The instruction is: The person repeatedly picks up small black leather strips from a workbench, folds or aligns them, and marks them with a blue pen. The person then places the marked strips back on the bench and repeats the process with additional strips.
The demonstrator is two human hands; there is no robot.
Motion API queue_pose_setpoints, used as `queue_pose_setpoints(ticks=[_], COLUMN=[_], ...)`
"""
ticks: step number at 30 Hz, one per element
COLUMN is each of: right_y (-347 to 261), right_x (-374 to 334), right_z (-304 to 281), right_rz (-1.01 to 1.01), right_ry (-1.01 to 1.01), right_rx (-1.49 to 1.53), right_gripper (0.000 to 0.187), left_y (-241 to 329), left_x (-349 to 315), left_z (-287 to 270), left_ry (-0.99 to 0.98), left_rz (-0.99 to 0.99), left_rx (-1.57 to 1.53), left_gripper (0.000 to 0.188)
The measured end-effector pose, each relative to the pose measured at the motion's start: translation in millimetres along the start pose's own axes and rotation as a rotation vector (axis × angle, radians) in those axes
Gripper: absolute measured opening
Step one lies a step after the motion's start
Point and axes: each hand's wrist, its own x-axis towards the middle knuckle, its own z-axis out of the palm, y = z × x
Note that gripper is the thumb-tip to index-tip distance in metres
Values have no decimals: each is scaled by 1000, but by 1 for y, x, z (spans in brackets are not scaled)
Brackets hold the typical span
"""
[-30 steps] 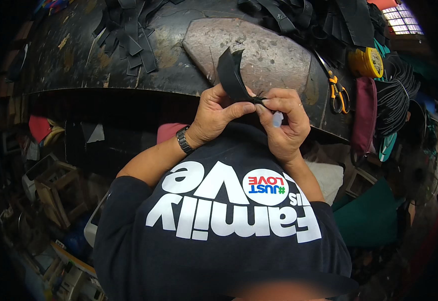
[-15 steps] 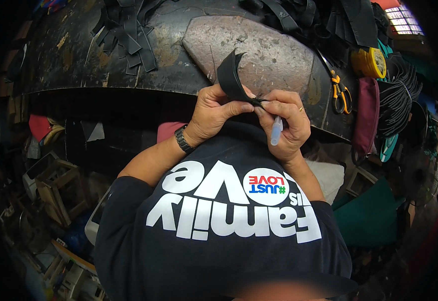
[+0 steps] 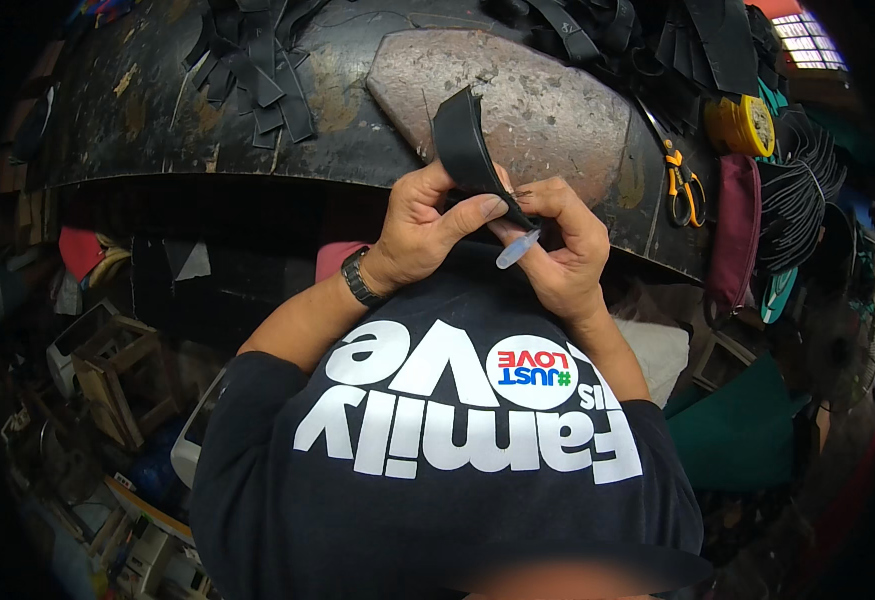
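Note:
My left hand [image 3: 427, 222] is closed on a curved black strip [image 3: 463, 142], leather-like or rubbery, with its thumb pressed along the lower end. The strip's upper end rises over the table's near edge. Against that lower end, my right hand [image 3: 565, 240] pinches a slim tool with a translucent pale handle [image 3: 517, 249]. The handle's end sticks out below the fingers. Something thin and dark shows by the right fingertips, but the tool's working end is mostly hidden, so I cannot tell its kind.
Beyond my hands a worn brown slab [image 3: 517, 100] lies on the black table [image 3: 157, 140]. Black strips [image 3: 257, 75] are heaped at the back. Orange-handled scissors [image 3: 684, 190], a yellow tub [image 3: 740, 126] and a maroon pouch [image 3: 733, 230] are at the right.
The pale handle has swung leftward, from pointing down to slanting down-left. My right hand has turned and shifted slightly left, and the strip stands a little more upright and broadside.

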Motion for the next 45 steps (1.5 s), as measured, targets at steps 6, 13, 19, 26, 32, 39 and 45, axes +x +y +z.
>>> queue_pose_setpoints(ticks=[6, 13, 19, 26, 32, 39, 45], right_y=[0, -4, -1, -12, -1, -1, 12], right_x=[-4, -4, 6, 15, 16, 14, 15], right_z=[5, 12, 4, -27, -17, -5, -8], right_rz=[-14, -9, -71, 397, 403, 467, 555], right_ry=[32, 77, -7, 256, 302, 263, 179], right_rx=[-84, -161, -256, 351, 696, 624, 730], right_gripper=[23, 19, 10, 49, 31, 28, 33], left_y=[1, 3, 0, 2, 4, 4, 9], left_x=[0, 1, 10, 15, 13, 12, 14], left_z=[6, 8, 18, 8, 11, 13, 6], left_ry=[74, 74, 160, 59, 44, 12, -111], left_rz=[-61, -97, 1, -21, -131, -193, -257], left_rx=[-22, -14, -17, -61, -71, -32, 56], left_gripper=[20, 20, 24, 27, 28, 29, 27])
